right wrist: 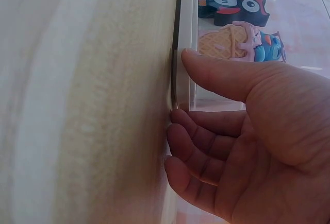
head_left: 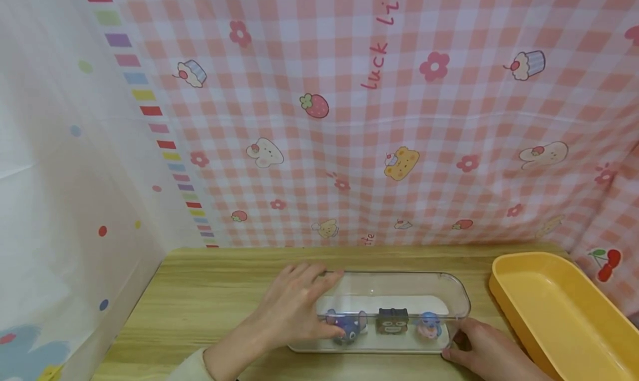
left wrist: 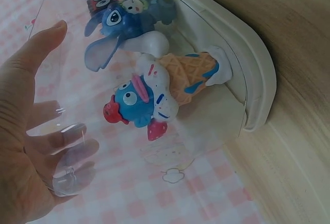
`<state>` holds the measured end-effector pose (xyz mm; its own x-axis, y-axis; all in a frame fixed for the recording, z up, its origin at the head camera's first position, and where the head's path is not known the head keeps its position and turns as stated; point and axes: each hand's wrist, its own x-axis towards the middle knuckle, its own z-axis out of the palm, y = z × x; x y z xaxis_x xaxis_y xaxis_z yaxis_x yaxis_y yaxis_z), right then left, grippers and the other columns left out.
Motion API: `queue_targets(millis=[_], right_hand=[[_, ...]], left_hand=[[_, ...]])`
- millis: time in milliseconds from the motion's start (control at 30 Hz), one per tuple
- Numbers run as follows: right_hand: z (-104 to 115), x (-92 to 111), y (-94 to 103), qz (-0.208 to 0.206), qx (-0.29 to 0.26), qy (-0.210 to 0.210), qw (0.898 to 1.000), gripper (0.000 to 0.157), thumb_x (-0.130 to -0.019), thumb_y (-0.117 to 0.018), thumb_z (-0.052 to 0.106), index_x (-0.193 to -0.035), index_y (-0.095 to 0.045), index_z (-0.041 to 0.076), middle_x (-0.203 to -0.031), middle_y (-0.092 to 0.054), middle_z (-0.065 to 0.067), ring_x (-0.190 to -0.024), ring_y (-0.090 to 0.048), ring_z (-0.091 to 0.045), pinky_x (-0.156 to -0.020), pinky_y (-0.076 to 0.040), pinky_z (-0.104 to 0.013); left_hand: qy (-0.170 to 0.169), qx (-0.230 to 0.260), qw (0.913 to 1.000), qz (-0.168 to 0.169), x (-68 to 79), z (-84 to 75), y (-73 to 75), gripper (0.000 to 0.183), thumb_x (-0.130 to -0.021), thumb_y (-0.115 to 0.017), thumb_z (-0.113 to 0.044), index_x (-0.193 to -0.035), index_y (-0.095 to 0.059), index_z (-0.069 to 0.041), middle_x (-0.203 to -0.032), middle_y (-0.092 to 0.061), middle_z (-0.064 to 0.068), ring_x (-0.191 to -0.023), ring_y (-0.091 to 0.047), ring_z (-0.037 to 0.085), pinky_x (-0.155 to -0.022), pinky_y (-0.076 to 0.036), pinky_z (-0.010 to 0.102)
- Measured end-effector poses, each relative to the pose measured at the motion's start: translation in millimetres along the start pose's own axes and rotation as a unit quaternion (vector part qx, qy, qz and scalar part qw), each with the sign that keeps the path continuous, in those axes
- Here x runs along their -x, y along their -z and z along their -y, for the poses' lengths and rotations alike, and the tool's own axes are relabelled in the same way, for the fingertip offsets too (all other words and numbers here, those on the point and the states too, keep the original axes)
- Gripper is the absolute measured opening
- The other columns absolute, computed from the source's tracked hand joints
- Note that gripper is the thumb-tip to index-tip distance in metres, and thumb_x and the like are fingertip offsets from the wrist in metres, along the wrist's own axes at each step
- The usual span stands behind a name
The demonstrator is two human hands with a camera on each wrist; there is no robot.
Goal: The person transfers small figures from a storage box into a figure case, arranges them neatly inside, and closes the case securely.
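A long display box has a clear cover (head_left: 399,281) and a white base (head_left: 389,349). My left hand (head_left: 292,303) straddles its left end, gripping the cover with the thumb in front and the fingers at the back. At the right front corner, my right hand (head_left: 489,348) pinches the base edge between thumb and curled fingers. Inside stand several toy figures: a blue big-eared one (left wrist: 124,26), an ice-cream-cone one with a red cap (left wrist: 178,82), a dark owl block (right wrist: 234,2) marked "Seven", and a pink-topped cone figure (right wrist: 232,41).
A yellow plastic tray (head_left: 554,275) stands on the wooden tabletop (head_left: 199,292) to the right of the box. Pink checked cloth (head_left: 349,137) hangs behind the table. White cloth with coloured dots (head_left: 75,192) hangs at the left.
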<state>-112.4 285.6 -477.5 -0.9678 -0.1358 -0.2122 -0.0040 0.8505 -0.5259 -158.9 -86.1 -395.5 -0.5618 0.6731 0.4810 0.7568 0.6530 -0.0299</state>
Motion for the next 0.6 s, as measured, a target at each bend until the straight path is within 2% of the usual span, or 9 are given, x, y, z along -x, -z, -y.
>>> queue_targets(millis=[333,600], right_hand=[[0.3,0.0,-0.6,0.003,-0.001,-0.004,1.000,0.032,-0.083,-0.089,0.030,-0.098,-0.067,0.011,-0.080,-0.060,0.006,-0.074,-0.054,-0.013,-0.066,-0.047,-0.031],[-3.0,0.0,-0.4,0.001,-0.006,0.010,1.000,0.033,-0.083,-0.089,0.032,-0.097,-0.066,0.013,-0.078,-0.058,0.007,-0.073,-0.053,-0.013,-0.064,-0.045,-0.030]], left_hand=[[0.007,0.008,0.9999,0.004,2.7,0.3,-0.9,0.097,-0.059,-0.092,-0.071,-0.137,-0.069,-0.018,-0.123,-0.071,0.007,-0.113,-0.067,0.025,-0.096,-0.058,0.049],[0.010,0.007,0.9999,0.006,5.0,1.8,-3.7,0.099,-0.059,-0.091,-0.072,-0.139,-0.068,-0.019,-0.125,-0.071,0.008,-0.114,-0.068,0.026,-0.099,-0.057,0.051]])
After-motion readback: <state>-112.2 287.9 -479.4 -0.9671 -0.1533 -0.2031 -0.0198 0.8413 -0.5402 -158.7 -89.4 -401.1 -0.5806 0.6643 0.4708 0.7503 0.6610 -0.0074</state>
